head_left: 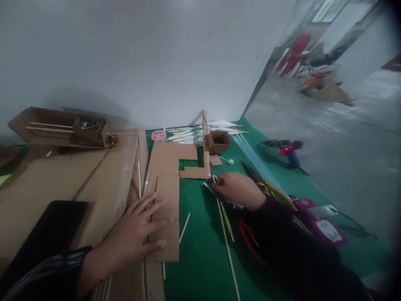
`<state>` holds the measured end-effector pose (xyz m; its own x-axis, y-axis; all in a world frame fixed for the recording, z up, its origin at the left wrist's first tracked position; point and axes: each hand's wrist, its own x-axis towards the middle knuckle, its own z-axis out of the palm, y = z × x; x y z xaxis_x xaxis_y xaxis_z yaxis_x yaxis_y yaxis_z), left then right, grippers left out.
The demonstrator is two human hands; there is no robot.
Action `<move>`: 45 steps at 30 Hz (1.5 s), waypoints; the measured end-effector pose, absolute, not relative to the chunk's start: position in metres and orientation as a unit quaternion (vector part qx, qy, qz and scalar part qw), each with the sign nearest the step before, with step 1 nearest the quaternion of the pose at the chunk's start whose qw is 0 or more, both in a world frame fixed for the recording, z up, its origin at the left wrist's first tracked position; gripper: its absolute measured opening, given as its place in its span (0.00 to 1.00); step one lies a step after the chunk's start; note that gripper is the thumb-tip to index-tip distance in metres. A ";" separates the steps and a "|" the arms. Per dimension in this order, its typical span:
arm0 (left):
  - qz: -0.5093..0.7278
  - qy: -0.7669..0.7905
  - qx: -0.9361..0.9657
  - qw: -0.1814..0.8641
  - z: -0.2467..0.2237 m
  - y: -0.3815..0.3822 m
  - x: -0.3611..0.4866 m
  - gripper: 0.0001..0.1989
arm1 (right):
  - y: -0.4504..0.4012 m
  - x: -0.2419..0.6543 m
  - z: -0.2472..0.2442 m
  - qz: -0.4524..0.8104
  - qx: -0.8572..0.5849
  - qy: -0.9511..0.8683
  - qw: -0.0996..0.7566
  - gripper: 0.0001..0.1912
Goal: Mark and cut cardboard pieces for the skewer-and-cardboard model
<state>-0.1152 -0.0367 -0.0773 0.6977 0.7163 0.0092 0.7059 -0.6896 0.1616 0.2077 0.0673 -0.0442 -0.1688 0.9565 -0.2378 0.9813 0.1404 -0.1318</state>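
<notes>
My left hand (138, 230) lies with its fingers spread on a flat piece of brown cardboard (169, 196), which has a dark slit along it. To the right, my right hand (239, 189) is closed, fingertips pinched together low over the green table. What they pinch, if anything, I cannot make out. A dark, shiny-edged item (227, 202) lies under that hand. Just beside it are a long thin wooden stick (227, 251) and a yellow pencil-like piece (227, 223). A shorter stick (184, 228) rests between my hands.
Behind stand a small open cardboard box (219, 142) and an upright cardboard strip (206, 146). A blue glue gun (293, 154) sits at the right, with yellow-handled pliers (272, 190) and red handles (250, 238) nearer. Left are a black phone-like slab (52, 228) and a long cardboard box (53, 129).
</notes>
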 end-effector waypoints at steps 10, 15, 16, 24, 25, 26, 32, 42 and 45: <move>0.035 0.395 0.913 0.101 -0.076 -0.037 -0.116 0.29 | 0.080 0.203 -0.044 -0.148 0.672 0.724 0.039 0.14; 0.058 0.392 0.912 0.104 -0.077 -0.036 -0.116 0.28 | 0.088 0.215 -0.040 -0.153 0.684 0.712 -0.033 0.15; 0.063 0.392 0.912 0.103 -0.078 -0.036 -0.116 0.28 | 0.090 0.217 -0.038 -0.147 0.689 0.708 -0.051 0.14; 0.072 0.388 0.914 0.095 -0.081 -0.037 -0.117 0.28 | 0.108 0.208 -0.004 -0.082 0.677 0.698 -0.219 0.11; 0.078 0.388 0.913 0.096 -0.081 -0.038 -0.117 0.27 | 0.109 0.203 0.004 -0.072 0.670 0.699 -0.238 0.11; 0.084 0.388 0.913 0.097 -0.081 -0.038 -0.117 0.27 | 0.109 0.199 0.013 -0.069 0.662 0.699 -0.262 0.10; 0.098 0.395 0.907 0.106 -0.081 -0.038 -0.116 0.27 | 0.099 0.166 0.051 -0.367 0.469 0.609 -0.523 0.07; 0.083 0.399 0.906 0.111 -0.078 -0.038 -0.114 0.31 | 0.123 0.110 0.015 -0.666 0.337 0.505 -0.433 0.09; 0.095 0.399 0.907 0.099 -0.080 -0.038 -0.115 0.30 | 0.130 0.098 -0.004 -0.679 0.333 0.536 -0.375 0.10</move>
